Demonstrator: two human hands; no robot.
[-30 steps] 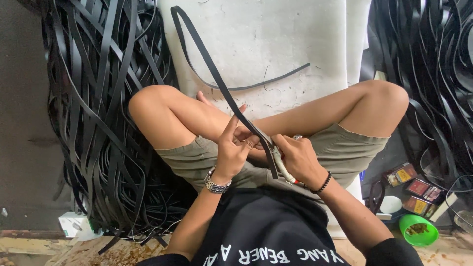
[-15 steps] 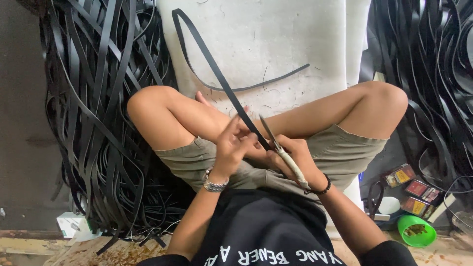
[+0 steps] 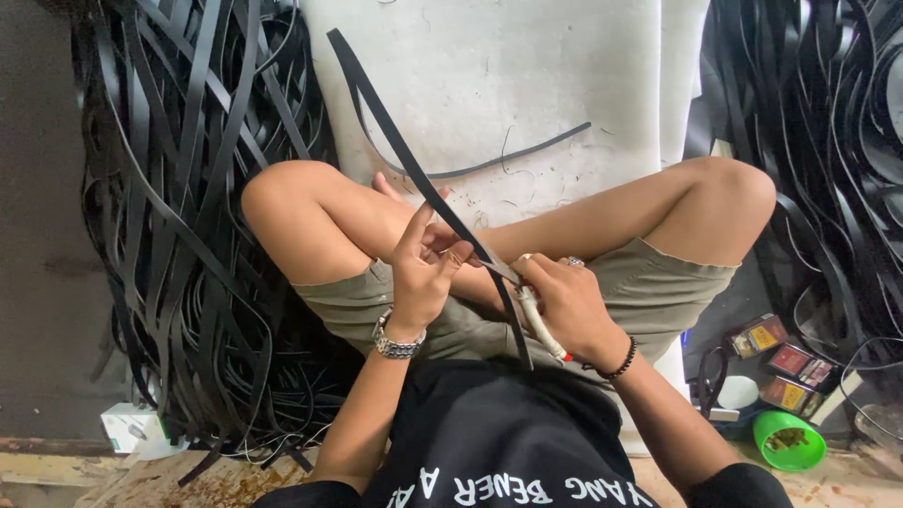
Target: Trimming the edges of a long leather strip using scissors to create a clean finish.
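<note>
I sit cross-legged on a white mat [image 3: 527, 85]. My left hand [image 3: 423, 268] pinches a long black rubber strip [image 3: 395, 132] that runs up and away over the mat. My right hand [image 3: 564, 301] grips a knife with a pale handle [image 3: 544, 329], its blade laid against the strip near my left fingers. The strip's lower end hangs down past my lap. A metal watch is on my left wrist, a dark bead bracelet on my right.
Big heaps of black rubber strips lie at the left [image 3: 188, 235] and at the right [image 3: 828, 141]. A thin black offcut [image 3: 527, 155] curves across the mat. Small boxes [image 3: 781, 353], a green cup [image 3: 788, 440] and a white box [image 3: 132, 428] sit on the floor.
My right hand with the knife has shifted slightly along the strip, and my left fingers have adjusted their pinch. The strip stays stretched up over the mat.
</note>
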